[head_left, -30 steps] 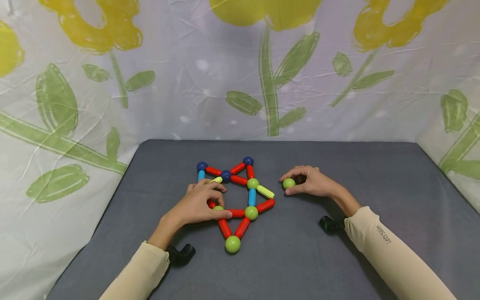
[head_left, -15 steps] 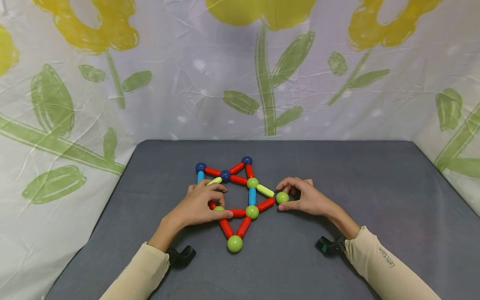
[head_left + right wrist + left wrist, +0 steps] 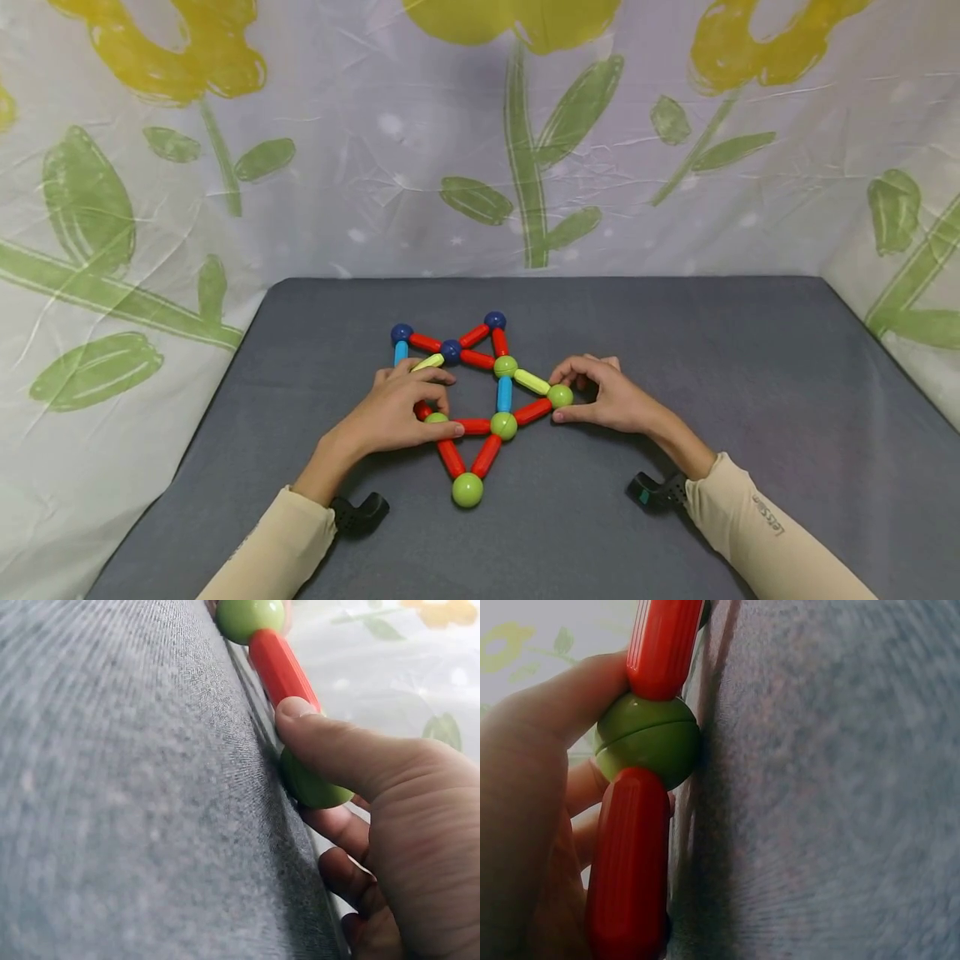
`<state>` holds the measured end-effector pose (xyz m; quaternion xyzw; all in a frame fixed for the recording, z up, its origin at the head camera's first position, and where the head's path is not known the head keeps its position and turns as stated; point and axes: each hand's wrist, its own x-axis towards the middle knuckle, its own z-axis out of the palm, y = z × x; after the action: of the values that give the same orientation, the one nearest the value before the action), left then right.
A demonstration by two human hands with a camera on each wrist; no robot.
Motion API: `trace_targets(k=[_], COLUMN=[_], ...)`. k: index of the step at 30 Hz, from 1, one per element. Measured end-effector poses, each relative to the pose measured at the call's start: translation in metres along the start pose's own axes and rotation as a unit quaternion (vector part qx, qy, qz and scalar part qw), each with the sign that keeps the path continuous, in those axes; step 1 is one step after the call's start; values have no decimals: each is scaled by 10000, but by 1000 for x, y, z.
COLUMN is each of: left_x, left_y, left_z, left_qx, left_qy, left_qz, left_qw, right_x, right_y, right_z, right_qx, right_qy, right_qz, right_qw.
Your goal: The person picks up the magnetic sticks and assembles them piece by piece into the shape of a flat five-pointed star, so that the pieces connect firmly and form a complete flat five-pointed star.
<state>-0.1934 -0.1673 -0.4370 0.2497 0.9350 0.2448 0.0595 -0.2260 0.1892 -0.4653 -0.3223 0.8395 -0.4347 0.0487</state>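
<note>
A flat star-like frame of coloured rods and balls lies on the grey tabletop. At its right tip my right hand (image 3: 611,396) pinches a green ball (image 3: 560,396) between thumb and fingers. That ball meets the ends of a yellow rod (image 3: 532,382) and a red rod (image 3: 533,412). In the right wrist view the thumb partly covers this ball (image 3: 315,784). My left hand (image 3: 401,408) holds another green ball (image 3: 646,742) on the frame's left side, with red rods on either side of it. This hand hides part of the frame in the head view.
Dark blue balls (image 3: 451,351) join red rods at the frame's far side. A green ball (image 3: 467,490) forms the near tip. A flower-printed cloth (image 3: 360,167) hangs behind the grey tabletop (image 3: 720,350). Black wrist devices (image 3: 362,515) sit under both forearms.
My right hand has moved left and nearer with its green ball, which now touches the ends of the yellow and red rods. My left hand has stayed in place on the frame.
</note>
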Motion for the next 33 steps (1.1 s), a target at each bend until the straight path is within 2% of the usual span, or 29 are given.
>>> trace_targets(k=[9,17,20,24,29,33], left_x=[1,-1,-1,-1,-2,-2], left_y=[1,8,11,15,21,24], left_z=[-2,0,2,2,3,3], left_qx=[11,54,148,140,-155,-512], left_qy=[-13,-78,-131,-121,-177,-374], left_qz=[17,-19,50,187,467,730], left_qw=[10000,10000,9998,9997,9986,9953], right_x=[0,-2,-2,-1,0,0], right_y=[-1,0,1,3,4,4], right_z=[2,4,5,6,5,3], right_qx=[-249,-248,-134,47,36,-16], right_qy=[105,266,544,1082,1739,1988], right_qz=[-161,-210,-225,-45,563,801], right_qw=[9995,9991,9982,9941,9832,9768])
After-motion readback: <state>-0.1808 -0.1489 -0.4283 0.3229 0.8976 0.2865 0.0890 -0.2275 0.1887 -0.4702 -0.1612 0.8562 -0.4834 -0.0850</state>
